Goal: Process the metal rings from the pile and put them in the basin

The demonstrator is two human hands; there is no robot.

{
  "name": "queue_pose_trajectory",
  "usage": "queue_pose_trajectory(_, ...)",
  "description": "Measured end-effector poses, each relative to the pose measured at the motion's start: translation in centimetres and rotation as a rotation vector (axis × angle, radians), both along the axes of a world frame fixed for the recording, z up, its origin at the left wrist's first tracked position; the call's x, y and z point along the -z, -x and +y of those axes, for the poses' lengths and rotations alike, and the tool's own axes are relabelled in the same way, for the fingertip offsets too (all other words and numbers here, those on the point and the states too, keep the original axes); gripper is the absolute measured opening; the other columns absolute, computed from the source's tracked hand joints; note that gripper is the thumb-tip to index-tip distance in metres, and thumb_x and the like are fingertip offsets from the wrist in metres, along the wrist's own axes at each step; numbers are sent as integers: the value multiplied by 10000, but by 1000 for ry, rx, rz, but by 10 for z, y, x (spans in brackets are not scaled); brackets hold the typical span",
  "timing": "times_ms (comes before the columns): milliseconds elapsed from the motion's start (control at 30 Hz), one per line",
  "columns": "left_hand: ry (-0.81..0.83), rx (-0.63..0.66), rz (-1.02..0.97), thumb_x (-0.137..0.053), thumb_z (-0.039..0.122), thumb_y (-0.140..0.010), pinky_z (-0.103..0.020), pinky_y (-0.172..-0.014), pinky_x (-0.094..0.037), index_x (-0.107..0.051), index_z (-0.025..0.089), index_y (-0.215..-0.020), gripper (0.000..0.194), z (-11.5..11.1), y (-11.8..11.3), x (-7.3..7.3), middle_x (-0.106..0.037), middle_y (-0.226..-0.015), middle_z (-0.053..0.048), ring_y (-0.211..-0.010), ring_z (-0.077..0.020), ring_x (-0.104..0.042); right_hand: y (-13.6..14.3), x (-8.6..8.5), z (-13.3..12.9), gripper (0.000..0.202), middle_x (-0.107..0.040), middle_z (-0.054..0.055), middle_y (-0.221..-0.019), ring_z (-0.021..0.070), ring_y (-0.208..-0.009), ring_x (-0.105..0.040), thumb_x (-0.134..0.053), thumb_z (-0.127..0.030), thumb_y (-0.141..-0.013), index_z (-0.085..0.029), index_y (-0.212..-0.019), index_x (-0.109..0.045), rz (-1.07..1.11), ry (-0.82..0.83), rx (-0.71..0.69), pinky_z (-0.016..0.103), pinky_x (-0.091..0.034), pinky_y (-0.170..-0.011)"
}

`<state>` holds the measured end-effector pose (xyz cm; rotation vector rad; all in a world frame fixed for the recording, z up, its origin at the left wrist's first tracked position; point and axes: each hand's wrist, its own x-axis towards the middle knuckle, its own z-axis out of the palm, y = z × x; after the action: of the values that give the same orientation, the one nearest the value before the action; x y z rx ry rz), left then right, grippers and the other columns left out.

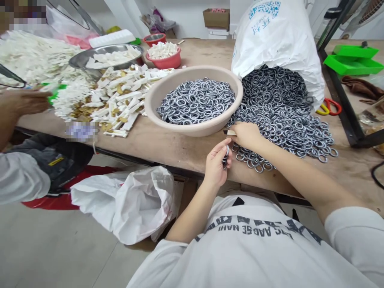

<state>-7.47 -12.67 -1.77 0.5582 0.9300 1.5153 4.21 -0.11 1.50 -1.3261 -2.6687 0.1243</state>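
Rings spill from a sack beside a basin (left grip clutching some, right grip pinching a black-tipped strip).

A brown worktable runs before a white wall — pale grey floor below, a black metal frame at the right.
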Motion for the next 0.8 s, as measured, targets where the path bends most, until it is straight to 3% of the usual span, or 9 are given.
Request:
queue_pose_trajectory(133,57,-50,-99,-701,352,-769,-168,-399,-311,-668,172,-1006,300,0,14,1,-615,-756,5,-543,-67,-546,13,7,9,314,-711,175,-1109,302,-952,-694,-475,-313,-968,-154,-1069,-727,-97,-17,9,360,-455,-763)
queue_pose_trajectory(267,108,-56,-142,-741,394,-741,-168,-384,-315,-599,170,-893,306,10,12,-1,-643,-789,-2,-572,-81,-594,2,12,8,316,-694,131,-1148,291,-954,-697,-491,-374,-967,-217,-1129,-712,-87,-36,13,353,-461,-746)
queue_pose_trajectory(400,111,-93,-95,-809,417,-701,-160,-378,-294,-544,177,-832,380,23,2,-5,-633,-775,21,-546,-63,-576,3,14,6,318,-687,102,-1158,269,-949,-693,-479,-398,-974,-255,-1155,-698,-107,-20,-12,338,-449,-735)
queue_pose_trajectory(533,76,-133,-55,-836,431,-685,-148,-389,-266,-537,178,-816,412,27,-2,-7,-587,-715,53,-496,-31,-503,0,11,9,283,-680,145,-1147,271,-954,-674,-497,-296,-951,-180,-1133,-679,-64,5,-16,339,-439,-751)
queue_pose_trajectory(633,82,-133,6,-833,454,-688,-151,-396,-242,-610,171,-889,413,27,-7,-4,-561,-677,58,-460,-19,-442,-17,6,-1,209,-688,113,-991,239,-897,-644,-500,-308,-944,-169,-943,-656,238,121,-2,331,-443,-753)
queue_pose_trajectory(700,68,-63,59,-803,500,-716,-161,-399,-241,-650,167,-933,426,26,-16,-1,-553,-659,51,-451,-25,-424,-30,4,-20,235,-654,50,-826,197,-795,-616,-487,-376,-955,-197,-847,-593,585,330,-38,316,-460,-730)
queue_pose_trajectory(800,-9,66,99,-733,563,-772,-180,-409,-263,-629,164,-809,414,25,-36,2,-522,-627,44,-452,-36,-402,-46,7,-56,243,-579,-15,-717,166,-653,-587,-527,-473,-933,-234,-889,-531,1017,670,-5,313,-508,-651)
